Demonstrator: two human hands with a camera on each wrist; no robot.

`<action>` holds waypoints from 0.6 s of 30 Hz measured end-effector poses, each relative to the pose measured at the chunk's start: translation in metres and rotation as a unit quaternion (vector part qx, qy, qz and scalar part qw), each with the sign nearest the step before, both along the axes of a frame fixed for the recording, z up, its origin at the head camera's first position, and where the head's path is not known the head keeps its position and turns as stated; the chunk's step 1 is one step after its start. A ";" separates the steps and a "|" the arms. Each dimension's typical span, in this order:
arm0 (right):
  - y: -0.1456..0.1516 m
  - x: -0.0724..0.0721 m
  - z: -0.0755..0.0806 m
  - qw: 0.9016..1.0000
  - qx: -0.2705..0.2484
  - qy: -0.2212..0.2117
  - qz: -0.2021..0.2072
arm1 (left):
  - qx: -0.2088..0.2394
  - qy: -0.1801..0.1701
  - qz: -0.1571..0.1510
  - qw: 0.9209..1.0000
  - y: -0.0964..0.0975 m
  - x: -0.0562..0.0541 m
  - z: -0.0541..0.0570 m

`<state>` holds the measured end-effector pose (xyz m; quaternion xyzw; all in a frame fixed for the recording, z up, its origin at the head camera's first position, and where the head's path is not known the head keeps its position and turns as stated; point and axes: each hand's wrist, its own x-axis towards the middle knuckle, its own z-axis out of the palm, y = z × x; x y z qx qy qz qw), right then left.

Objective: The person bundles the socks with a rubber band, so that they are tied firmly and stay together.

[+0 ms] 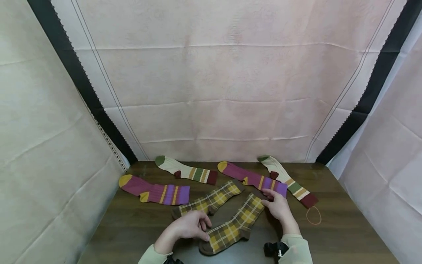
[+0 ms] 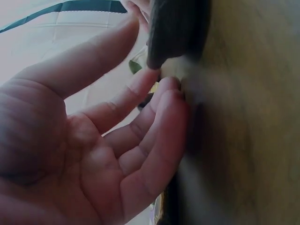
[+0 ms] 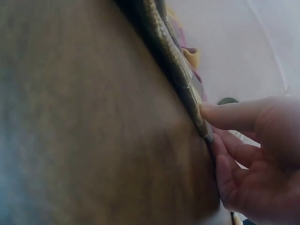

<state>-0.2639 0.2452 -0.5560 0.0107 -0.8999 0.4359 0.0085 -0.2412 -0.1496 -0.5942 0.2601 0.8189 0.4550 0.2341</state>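
Note:
In the head view, a yellow-and-brown plaid sock [image 1: 232, 229] lies slanted at the front of the table. My left hand [image 1: 191, 224] is at its dark toe, fingers loosely bent. In the left wrist view, the index fingertip touches the edge of the dark toe [image 2: 176, 35], with the thumb apart from the index finger. My right hand [image 1: 278, 207] pinches the sock's cuff [image 3: 199, 110] between thumb and fingers at the upper right. Just behind lies a second plaid sock [image 1: 214, 200], close to the left hand.
Two purple socks with yellow toes lie behind, one on the left [image 1: 158, 190] and one on the right [image 1: 252, 178]. A cream striped sock [image 1: 184, 170] lies at the back; another [image 1: 287, 179] slants at right beside a thin loop [image 1: 314, 215]. Pale fabric walls [image 1: 214, 91] enclose the table.

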 end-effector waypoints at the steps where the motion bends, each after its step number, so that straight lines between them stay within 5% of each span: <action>1: 0.000 -0.001 0.001 1.000 0.003 0.000 0.001 | -0.004 0.005 -0.001 1.000 -0.001 -0.003 -0.009; 9: -0.003 -0.004 -0.001 1.000 0.025 0.000 0.003 | -0.042 0.036 0.016 0.998 0.006 0.000 -0.010; 12: -0.003 -0.005 -0.001 1.000 0.030 0.004 0.004 | -0.045 0.046 0.024 0.998 0.008 0.008 0.003; 18: -0.003 -0.002 -0.001 0.999 0.044 0.000 0.007 | -0.055 0.052 0.038 0.996 0.016 0.032 0.050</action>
